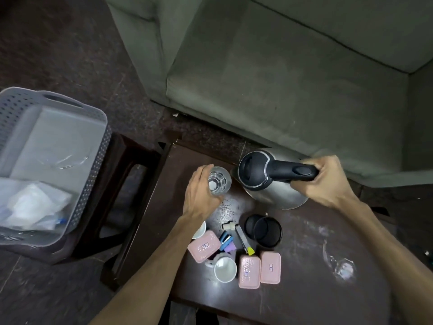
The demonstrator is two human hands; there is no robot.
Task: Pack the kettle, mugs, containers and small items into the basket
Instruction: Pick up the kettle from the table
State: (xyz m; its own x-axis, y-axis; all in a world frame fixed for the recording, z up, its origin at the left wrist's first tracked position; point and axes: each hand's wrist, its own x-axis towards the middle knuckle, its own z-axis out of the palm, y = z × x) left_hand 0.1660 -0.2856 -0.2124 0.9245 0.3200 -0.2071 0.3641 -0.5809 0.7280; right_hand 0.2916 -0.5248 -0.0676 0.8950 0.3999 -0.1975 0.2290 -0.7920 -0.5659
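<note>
1. Behind the table, the grey-green sofa (293,73) fills the far side of the room, with dark carpet (70,55) running off to your left.
2. Dark wooden table (328,266): low, scuffed and smeared white, and everything left to pack sits on it.
3. Basket (98,118): grey, perforated, set on a dark stool (131,160) to your left, well apart from the table. It already holds a clear bag and what looks like glassware.
4. Kettle (264,184): steel body, black lid, upright at the table's far edge. Your right hand (328,181) is wrapped round the handle, fingers curled tight, probably so the heaviest piece goes in first.
5. Glass tumbler (219,181): just beside the kettle. Your left hand (201,193) curls round its side, likely so that both travel in one trip.
6. Two black lids (263,229), overlapping, lie near the kettle.
7. White mug (225,269), mouth up. A second white cup is half hidden under your left forearm.
8. Three pink containers (249,272), lids on, are grouped round the mug.
9. Small items (228,240): a stapler, a clipper-like tool and a white fitting are clustered between the containers.
</note>
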